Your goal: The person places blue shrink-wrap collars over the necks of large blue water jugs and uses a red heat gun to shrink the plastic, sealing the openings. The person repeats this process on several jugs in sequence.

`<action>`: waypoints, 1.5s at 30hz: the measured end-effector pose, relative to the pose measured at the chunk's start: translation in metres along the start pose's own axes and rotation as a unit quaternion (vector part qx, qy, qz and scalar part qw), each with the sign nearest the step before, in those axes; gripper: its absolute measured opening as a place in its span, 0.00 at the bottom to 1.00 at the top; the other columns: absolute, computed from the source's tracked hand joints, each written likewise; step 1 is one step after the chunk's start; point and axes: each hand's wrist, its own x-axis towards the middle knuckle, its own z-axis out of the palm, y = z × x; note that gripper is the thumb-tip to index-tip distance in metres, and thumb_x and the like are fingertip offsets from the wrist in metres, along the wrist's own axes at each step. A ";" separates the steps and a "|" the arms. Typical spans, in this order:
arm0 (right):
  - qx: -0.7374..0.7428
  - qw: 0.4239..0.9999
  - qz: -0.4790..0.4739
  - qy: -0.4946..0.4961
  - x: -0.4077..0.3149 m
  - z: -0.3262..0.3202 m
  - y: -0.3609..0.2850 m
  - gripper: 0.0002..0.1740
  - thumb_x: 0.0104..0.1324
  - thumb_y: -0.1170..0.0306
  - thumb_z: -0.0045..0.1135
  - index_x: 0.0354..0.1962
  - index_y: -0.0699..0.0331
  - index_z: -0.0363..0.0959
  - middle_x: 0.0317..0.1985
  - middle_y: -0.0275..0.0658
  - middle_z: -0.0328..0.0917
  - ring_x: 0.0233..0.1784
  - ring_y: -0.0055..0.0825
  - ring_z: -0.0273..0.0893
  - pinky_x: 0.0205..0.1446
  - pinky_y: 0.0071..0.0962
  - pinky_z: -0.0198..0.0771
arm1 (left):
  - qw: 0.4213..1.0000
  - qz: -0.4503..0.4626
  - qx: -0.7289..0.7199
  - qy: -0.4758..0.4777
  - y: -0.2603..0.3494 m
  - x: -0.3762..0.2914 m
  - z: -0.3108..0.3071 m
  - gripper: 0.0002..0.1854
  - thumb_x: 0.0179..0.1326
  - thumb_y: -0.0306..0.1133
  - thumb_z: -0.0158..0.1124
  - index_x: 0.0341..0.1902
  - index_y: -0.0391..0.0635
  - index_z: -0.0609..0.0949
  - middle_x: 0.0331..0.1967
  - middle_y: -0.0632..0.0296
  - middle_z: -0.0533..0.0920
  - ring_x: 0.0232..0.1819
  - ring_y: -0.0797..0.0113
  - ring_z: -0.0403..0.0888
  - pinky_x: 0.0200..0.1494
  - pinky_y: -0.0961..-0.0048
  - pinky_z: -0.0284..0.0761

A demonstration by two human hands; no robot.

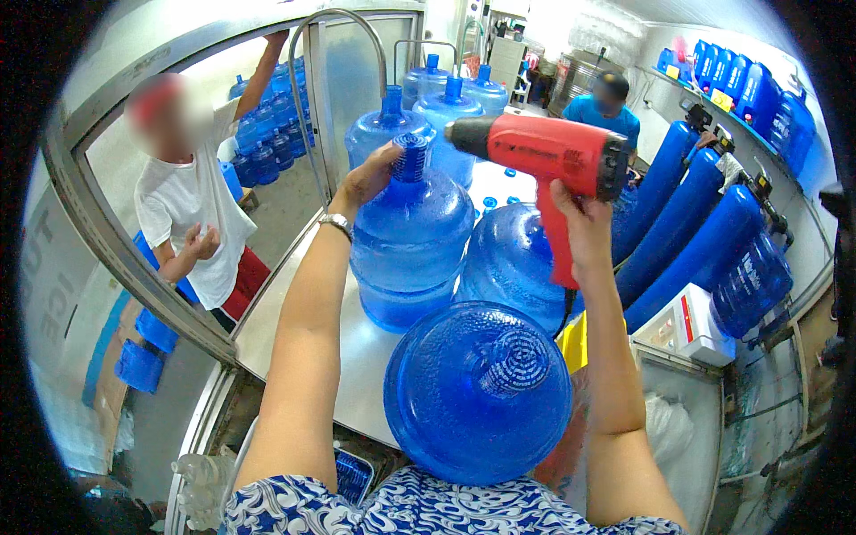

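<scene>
My right hand (586, 217) grips the handle of a red heat gun (542, 144), its dark nozzle turned left. My left hand (368, 174) holds the side of a printed shrink seal (408, 159) around the neck of a blue water jug (409, 234). That jug stands upright on a white counter (364, 394), a little below and left of the nozzle. Nearest my body is another blue jug (461, 401), with a printed seal (518, 361) over its neck. A third jug (511, 261) stands beyond it, its neck partly hidden by the gun.
Several more jugs (449, 107) stand farther back, under bent metal pipes (338, 12). A person (194, 200) in a white shirt is outside the window opening at left; another person (602, 110) is at the back. Tall blue tanks (695, 244) line the right side.
</scene>
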 end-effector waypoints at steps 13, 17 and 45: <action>-0.079 0.996 0.037 -0.035 -0.033 -0.010 0.024 0.20 0.58 0.64 0.63 0.46 0.63 0.74 0.39 0.35 0.79 0.40 0.23 0.74 0.50 0.26 0.67 | 0.760 -0.200 0.612 0.086 0.030 0.104 0.009 0.51 0.51 0.77 0.36 0.60 0.41 0.72 0.60 0.47 0.70 0.62 0.53 0.66 0.62 0.62 0.60; -0.109 0.991 0.077 -0.010 -0.031 -0.036 0.021 0.22 0.59 0.61 0.62 0.47 0.64 0.72 0.42 0.35 0.78 0.43 0.26 0.74 0.52 0.28 0.65 | 0.661 -0.241 0.710 0.032 0.021 0.107 0.022 0.50 0.52 0.77 0.33 0.62 0.47 0.70 0.65 0.47 0.63 0.69 0.52 0.58 0.69 0.62 0.52; 0.008 0.992 0.099 -0.080 -0.019 0.012 0.016 0.19 0.59 0.63 0.62 0.46 0.62 0.74 0.39 0.32 0.78 0.36 0.21 0.74 0.42 0.23 0.69 | 0.993 0.032 0.032 0.110 0.024 -0.030 0.043 0.52 0.54 0.76 0.33 0.63 0.38 0.64 0.57 0.56 0.71 0.59 0.66 0.68 0.64 0.65 0.60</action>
